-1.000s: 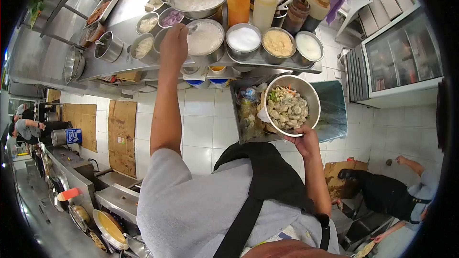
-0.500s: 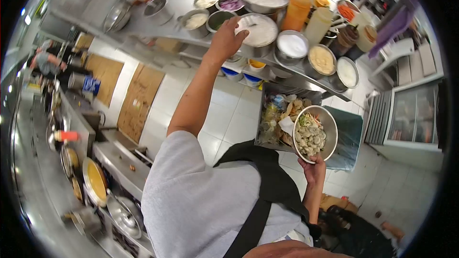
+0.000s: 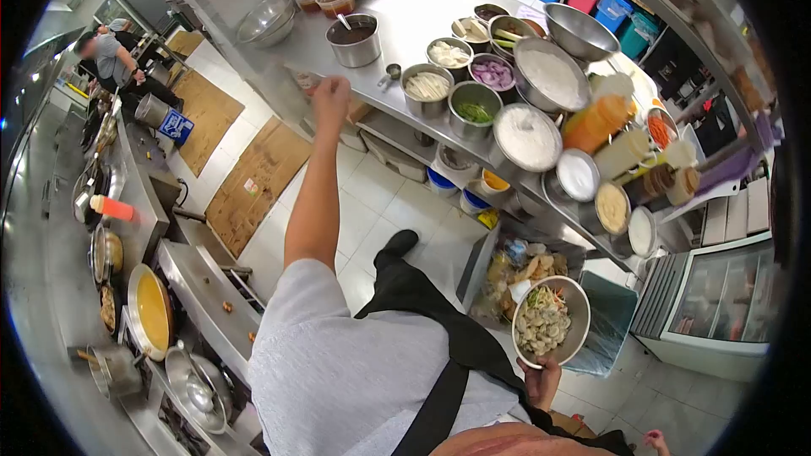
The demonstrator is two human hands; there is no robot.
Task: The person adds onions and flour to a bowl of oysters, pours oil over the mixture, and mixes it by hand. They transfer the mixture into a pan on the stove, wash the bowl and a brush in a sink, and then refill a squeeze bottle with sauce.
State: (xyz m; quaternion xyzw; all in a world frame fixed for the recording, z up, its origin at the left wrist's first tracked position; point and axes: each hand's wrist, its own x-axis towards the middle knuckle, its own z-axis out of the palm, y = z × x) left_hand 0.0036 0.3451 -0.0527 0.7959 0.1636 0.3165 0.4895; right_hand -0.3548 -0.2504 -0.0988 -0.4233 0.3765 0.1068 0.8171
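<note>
My right hand (image 3: 541,381) grips the rim of a white bowl (image 3: 576,325) from below. Chopped pale pieces with shredded green and orange vegetables (image 3: 542,322) fill part of it. Past the counter's near edge, my left hand (image 3: 330,101) is raised with its fingers curled together; whether something small is inside is hidden. Nearest to it on the counter are a small metal measuring cup (image 3: 390,75) and a pot of dark sauce (image 3: 355,44). Further right stand tubs of pale strips (image 3: 426,84), chopped greens (image 3: 474,110) and purple onion (image 3: 493,73), plus a bowl of white powder (image 3: 528,137).
Squeeze bottles (image 3: 598,122) crowd the steel counter's right part. Below it are a waste bin (image 3: 481,266) and a teal lined bin (image 3: 610,321). Pans line the left stove, including one of yellow liquid (image 3: 152,312). A co-worker (image 3: 114,59) stands far left; another person's hand (image 3: 655,441) shows lower right.
My left hand has moved left from above the white powder bowl, its fingers now curled. The view has shifted, showing more of the counter. My right hand still holds the white bowl.
</note>
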